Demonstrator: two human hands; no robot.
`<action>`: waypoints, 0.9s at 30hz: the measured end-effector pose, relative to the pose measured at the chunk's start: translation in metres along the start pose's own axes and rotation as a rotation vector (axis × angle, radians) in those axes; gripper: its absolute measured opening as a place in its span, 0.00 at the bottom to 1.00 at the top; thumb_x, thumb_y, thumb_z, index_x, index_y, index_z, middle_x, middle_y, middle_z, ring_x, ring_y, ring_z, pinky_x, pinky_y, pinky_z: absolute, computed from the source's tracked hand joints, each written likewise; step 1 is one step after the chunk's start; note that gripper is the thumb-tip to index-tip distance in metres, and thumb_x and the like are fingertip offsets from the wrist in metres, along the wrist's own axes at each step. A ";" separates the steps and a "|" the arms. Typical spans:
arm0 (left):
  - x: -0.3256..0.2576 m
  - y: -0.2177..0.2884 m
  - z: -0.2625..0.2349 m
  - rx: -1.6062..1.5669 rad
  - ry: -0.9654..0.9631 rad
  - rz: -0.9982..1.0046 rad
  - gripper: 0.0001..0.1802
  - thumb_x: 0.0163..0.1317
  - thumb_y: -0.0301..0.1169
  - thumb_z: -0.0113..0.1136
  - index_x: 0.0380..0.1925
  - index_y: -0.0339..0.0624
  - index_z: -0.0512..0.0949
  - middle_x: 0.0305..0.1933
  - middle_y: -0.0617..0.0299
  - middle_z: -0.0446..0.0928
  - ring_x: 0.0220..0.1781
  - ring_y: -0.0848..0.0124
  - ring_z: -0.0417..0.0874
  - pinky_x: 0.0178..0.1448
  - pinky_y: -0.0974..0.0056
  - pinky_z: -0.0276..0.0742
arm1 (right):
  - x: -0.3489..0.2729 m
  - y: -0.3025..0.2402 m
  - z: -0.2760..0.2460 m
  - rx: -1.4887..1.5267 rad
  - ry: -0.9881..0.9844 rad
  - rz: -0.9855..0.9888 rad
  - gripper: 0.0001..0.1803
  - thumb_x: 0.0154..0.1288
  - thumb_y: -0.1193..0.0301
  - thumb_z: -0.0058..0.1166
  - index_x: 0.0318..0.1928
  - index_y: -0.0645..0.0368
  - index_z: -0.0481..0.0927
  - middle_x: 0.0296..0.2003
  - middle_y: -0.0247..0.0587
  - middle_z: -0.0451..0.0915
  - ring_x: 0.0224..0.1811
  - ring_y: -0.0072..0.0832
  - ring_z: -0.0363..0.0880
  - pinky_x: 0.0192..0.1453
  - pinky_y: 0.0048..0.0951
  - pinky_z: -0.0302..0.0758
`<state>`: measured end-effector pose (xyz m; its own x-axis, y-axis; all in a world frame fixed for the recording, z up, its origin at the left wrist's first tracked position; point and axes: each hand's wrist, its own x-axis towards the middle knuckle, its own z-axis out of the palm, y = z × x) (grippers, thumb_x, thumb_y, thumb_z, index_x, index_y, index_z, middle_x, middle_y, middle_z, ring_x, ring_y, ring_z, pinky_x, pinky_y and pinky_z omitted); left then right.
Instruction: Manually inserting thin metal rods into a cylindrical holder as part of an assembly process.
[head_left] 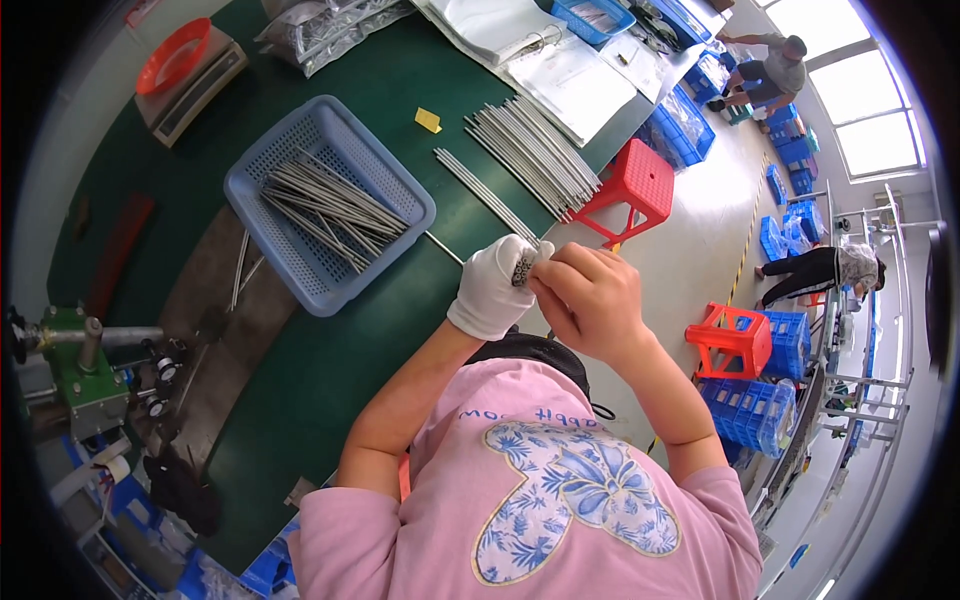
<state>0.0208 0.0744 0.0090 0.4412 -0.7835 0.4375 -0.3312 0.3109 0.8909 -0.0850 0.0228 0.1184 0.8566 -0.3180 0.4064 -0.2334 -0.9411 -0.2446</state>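
My left hand, in a white glove, is closed around a bundle of thin metal rods, whose round ends face up between the fingers. Bare and with its fingers pinched together, my right hand meets the bundle at its right side. What those fingertips hold is hidden. A few loose rods slant across the green table up to the glove. Just beyond them lies a wide row of similar rods. On the left, a blue-grey perforated basket holds a heap of rods; one more rod shows between basket and glove.
On the green table are a small yellow tag, an open binder, and a scale with an orange dish. A green metal machine stands left. Red stools and blue crates are to the right; two people are farther off.
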 end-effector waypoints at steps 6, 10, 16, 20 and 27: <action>-0.001 -0.001 -0.001 -0.007 -0.004 0.017 0.11 0.46 0.26 0.64 0.24 0.44 0.70 0.23 0.58 0.73 0.24 0.55 0.76 0.27 0.59 0.73 | 0.003 0.001 -0.003 0.013 0.067 -0.030 0.06 0.49 0.75 0.59 0.29 0.55 0.77 0.21 0.33 0.71 0.18 0.30 0.70 0.21 0.30 0.65; -0.002 -0.003 0.000 0.011 -0.004 0.013 0.10 0.47 0.26 0.63 0.24 0.44 0.69 0.23 0.57 0.73 0.24 0.55 0.76 0.27 0.59 0.73 | 0.005 0.002 -0.001 0.014 0.071 -0.040 0.06 0.49 0.75 0.59 0.29 0.55 0.77 0.21 0.33 0.71 0.17 0.30 0.69 0.21 0.29 0.65; -0.004 -0.006 0.001 0.024 -0.014 0.015 0.10 0.47 0.27 0.63 0.25 0.45 0.70 0.23 0.57 0.73 0.24 0.53 0.76 0.27 0.58 0.73 | 0.005 0.002 0.000 0.008 0.029 -0.070 0.06 0.49 0.73 0.59 0.29 0.55 0.77 0.22 0.33 0.71 0.18 0.30 0.70 0.21 0.30 0.65; -0.004 -0.008 0.003 0.044 -0.014 0.054 0.11 0.48 0.30 0.64 0.26 0.45 0.70 0.24 0.56 0.73 0.25 0.53 0.76 0.28 0.57 0.73 | 0.003 0.004 0.002 0.023 0.012 -0.041 0.06 0.49 0.73 0.59 0.29 0.55 0.77 0.22 0.33 0.71 0.18 0.30 0.70 0.21 0.29 0.65; -0.002 -0.006 0.002 0.044 -0.006 0.065 0.11 0.49 0.32 0.64 0.27 0.45 0.70 0.23 0.57 0.73 0.25 0.53 0.76 0.28 0.56 0.73 | 0.009 0.004 -0.004 0.037 0.083 -0.027 0.06 0.49 0.75 0.59 0.29 0.57 0.77 0.21 0.34 0.72 0.18 0.31 0.71 0.22 0.28 0.67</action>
<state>0.0202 0.0733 0.0024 0.4124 -0.7658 0.4935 -0.3956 0.3374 0.8542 -0.0804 0.0159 0.1243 0.8208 -0.3027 0.4845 -0.1926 -0.9451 -0.2641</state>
